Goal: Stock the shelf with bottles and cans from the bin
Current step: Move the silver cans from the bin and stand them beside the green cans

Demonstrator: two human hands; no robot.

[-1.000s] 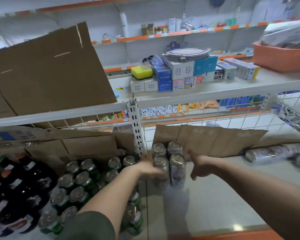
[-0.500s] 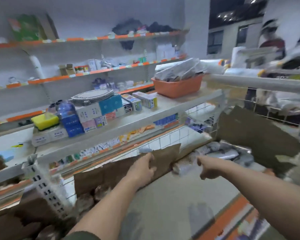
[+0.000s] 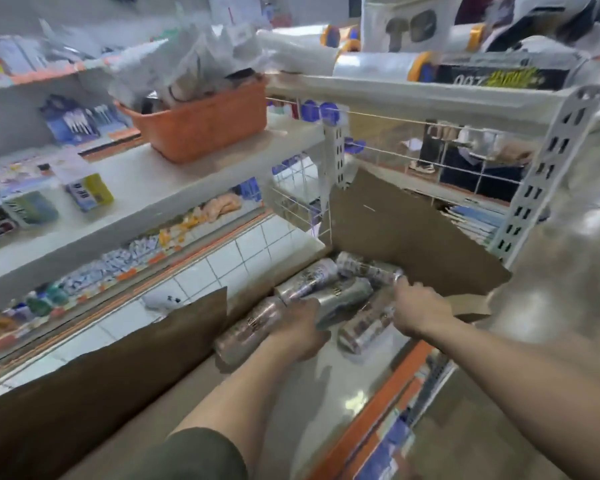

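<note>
Here, a heap of silver drink cans with dark print (image 3: pixel 309 282) lies sideways on the white metal shelf (image 3: pixel 329 386), just in front of the tall brown cardboard panel (image 3: pixel 413 230) at the shelf's far end. The left hand (image 3: pixel 300 329) is also in front of that panel. Its fingers (image 3: pixel 310 308) curl over the near end of the middle can (image 3: pixel 343 299) in what looks like a grasp. The right hand (image 3: pixel 420 308) is nearer the panel's right edge, knuckles up and fingers bent down among the cans. Blur hides the fingertips, so I cannot tell whether it grips one. The bin is not in view.

The main risk is rolling. The cans are round, loose and touching, so drawing one out of the heap could send its neighbours away from the panel, towards the shelf's orange front strip (image 3: pixel 389 386) and over it. A can lifted by one end could also slip on its smooth wall. The panel seems only to lean, so a knock from the right hand might tip it onto the heap.

The print on the cans is too smeared to read. Above the panel, a black carton with yellow lettering (image 3: pixel 499 77) shows digits that look like "007", or perhaps "200" upside down. Well left of the panel, a small blue and yellow box (image 3: pixel 89 194) carries print too blurred to make out.
</note>
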